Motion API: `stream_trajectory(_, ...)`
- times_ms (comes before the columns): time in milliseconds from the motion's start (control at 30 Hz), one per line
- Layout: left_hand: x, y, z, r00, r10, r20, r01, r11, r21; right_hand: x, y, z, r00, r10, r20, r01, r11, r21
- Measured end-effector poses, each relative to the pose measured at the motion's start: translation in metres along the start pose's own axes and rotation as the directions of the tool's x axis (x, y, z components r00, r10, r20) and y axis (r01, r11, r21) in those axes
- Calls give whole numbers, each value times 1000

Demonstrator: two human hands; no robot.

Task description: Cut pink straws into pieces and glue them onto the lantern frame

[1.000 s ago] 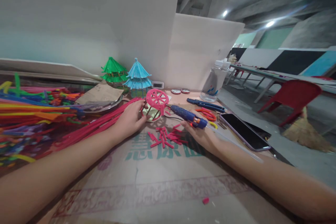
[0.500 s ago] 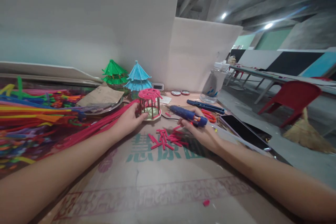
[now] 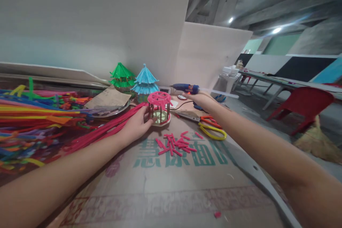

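Note:
My left hand (image 3: 140,123) grips the side of a small pavilion model (image 3: 159,99) with a pink wheel-shaped top, dark posts and a pale base. In my right hand (image 3: 199,98) is a blue hot glue gun (image 3: 184,88), its nozzle pointing left and a clear glue stick out of its back. The gun is raised, apart from the model, above and to the right of it. Short pink pipe cleaner pieces (image 3: 176,144) lie in a loose pile in front of the model. Scissors (image 3: 211,128) with orange and yellow handles rest below my right forearm.
Behind the model stand a green pavilion (image 3: 121,75) and a blue pavilion (image 3: 144,80). Bundles of coloured pipe cleaners (image 3: 40,114) cover the left side. A clear bottle (image 3: 227,80) stands back right. White boards (image 3: 213,53) wall off the rear. A red chair (image 3: 304,105) stands beyond.
My right hand has lifted the glue gun up and away from the table, uncovering the scissors. The view has shifted slightly; my left hand still grips the model.

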State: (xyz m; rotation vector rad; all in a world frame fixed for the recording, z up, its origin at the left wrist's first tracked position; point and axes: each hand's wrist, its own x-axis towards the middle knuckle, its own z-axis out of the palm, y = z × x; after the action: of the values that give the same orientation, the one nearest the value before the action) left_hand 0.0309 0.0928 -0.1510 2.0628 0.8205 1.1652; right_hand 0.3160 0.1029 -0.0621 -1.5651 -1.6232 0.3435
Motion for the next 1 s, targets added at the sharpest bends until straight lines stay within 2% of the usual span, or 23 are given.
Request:
stream_trajectory(100, -1, -1, 0, 999, 3, 43, -2, 1000, -5, 31, 0, 13, 991, 112, 67, -108, 992, -61)
stream_trajectory(200, -1, -4, -1, 998, -18, 63, 12, 996, 92, 45, 5, 31, 984, 137, 115, -130, 989, -66)
stream_trajectory(333, -2, -6, -2, 994, -13, 109, -10, 980, 201, 42, 16, 52, 979, 136, 153, -133, 991, -28)
stream_trajectory(433, -2, -6, -3, 993, -10, 115, -20, 967, 253, 34, 22, 61, 983, 101, 153, -99, 995, -16)
stream_trajectory(567, -2, -5, -3, 993, -23, 120, -12, 958, 286, 30, 27, 55, 986, 48, 160, -33, 995, -91)
stream_trajectory(700, -2, -4, -2, 994, -19, 105, -6, 972, 235, 33, 31, 37, 983, 24, 180, 27, 960, -277)
stream_trajectory(867, -2, -2, -2, 994, -31, 107, 4, 969, 248, 26, 30, 18, 984, -19, 175, 105, 861, -498)
stream_trajectory(1000, -2, 0, -3, 992, -51, 117, 19, 965, 260, 6, 18, 13, 980, -75, 185, 176, 769, -615)
